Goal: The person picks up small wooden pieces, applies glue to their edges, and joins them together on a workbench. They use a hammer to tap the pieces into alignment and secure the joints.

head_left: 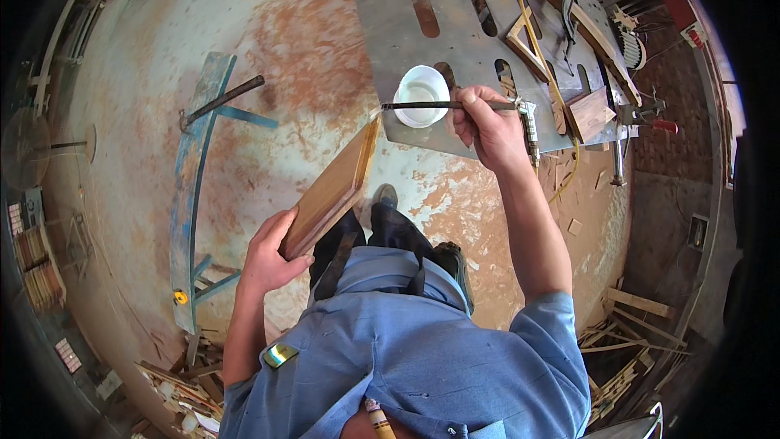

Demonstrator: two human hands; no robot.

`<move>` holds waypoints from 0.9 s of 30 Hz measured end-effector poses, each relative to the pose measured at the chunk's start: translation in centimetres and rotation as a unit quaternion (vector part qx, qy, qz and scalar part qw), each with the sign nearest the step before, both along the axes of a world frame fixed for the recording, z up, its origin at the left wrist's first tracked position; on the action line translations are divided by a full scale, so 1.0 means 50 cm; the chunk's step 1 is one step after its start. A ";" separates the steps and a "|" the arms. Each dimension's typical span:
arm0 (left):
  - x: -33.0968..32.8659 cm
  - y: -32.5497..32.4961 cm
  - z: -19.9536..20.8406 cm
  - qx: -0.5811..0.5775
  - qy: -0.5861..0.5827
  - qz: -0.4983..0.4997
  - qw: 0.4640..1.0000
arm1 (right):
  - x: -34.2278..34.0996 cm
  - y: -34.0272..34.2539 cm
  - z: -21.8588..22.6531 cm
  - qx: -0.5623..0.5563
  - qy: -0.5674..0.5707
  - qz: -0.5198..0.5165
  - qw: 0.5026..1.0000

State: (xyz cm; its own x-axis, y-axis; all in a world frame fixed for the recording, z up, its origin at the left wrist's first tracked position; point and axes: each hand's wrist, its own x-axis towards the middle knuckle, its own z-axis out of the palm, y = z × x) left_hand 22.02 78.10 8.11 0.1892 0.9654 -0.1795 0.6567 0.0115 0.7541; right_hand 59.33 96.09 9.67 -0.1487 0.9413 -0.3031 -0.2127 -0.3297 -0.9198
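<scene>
While both hands are busy, a wooden board [331, 189] and a brush [435, 105] are held at frame centre.
Left hand [270, 254] closes its grip on the board's near end; the brown, rectangular, framed board runs lower left to upper right. Right hand [485, 123] pinches the thin dark brush, lying level, tip left, over the white bowl [422, 95] on the grey metal surface [390, 24].

The person wears a blue short-sleeved work shirt [406, 341] with a small shiny patch [279, 354] on its left shoulder, dark trousers [382, 236] and dark shoes [385, 195]; both forearms are bare.
</scene>
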 end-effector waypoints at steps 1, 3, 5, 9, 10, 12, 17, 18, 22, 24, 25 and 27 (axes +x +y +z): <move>0.002 0.001 0.000 0.002 0.004 0.004 1.000 | -0.002 -0.010 0.008 0.016 -0.013 0.010 1.000; 0.006 0.003 -0.001 0.003 0.012 0.012 1.000 | -0.008 -0.039 0.028 0.045 -0.063 0.033 0.996; 0.010 0.000 0.000 0.005 0.021 0.028 0.999 | -0.027 -0.069 0.050 0.101 -0.114 0.087 0.984; 0.014 0.007 -0.013 0.016 0.044 0.039 0.998 | -0.053 -0.112 0.077 0.252 -0.182 0.183 0.933; 0.015 0.008 -0.016 0.015 0.047 0.043 0.998 | -0.061 -0.121 0.082 0.260 -0.172 0.190 0.931; 0.018 0.011 -0.018 0.012 0.054 0.047 0.997 | -0.068 -0.132 0.081 0.288 -0.169 0.218 0.917; 0.023 0.010 -0.017 -0.004 0.063 0.060 0.996 | -0.063 -0.145 0.060 0.250 -0.149 0.199 0.936; 0.023 0.009 -0.016 -0.007 0.061 0.061 0.996 | -0.059 -0.147 0.056 0.188 -0.125 0.179 0.957; 0.023 0.004 -0.014 -0.028 0.031 0.067 0.997 | -0.035 -0.145 0.014 0.025 -0.028 0.090 0.995; 0.018 -0.001 -0.014 -0.051 -0.008 0.068 0.996 | -0.036 -0.139 -0.020 -0.033 0.058 0.044 0.997; 0.013 -0.003 -0.015 -0.065 -0.035 0.068 0.995 | -0.038 -0.134 -0.035 -0.060 0.091 0.022 0.994; 0.011 -0.007 -0.013 -0.100 -0.086 0.070 0.989 | -0.037 -0.118 -0.054 -0.066 0.113 -0.018 0.991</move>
State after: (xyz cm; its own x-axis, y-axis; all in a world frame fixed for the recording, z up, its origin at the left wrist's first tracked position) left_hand 22.60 77.75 7.43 0.1011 0.9326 -0.3465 0.4998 0.2536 0.8282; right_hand 57.50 90.17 6.97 -0.1941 0.9013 -0.3872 -0.4226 -0.4330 -0.7962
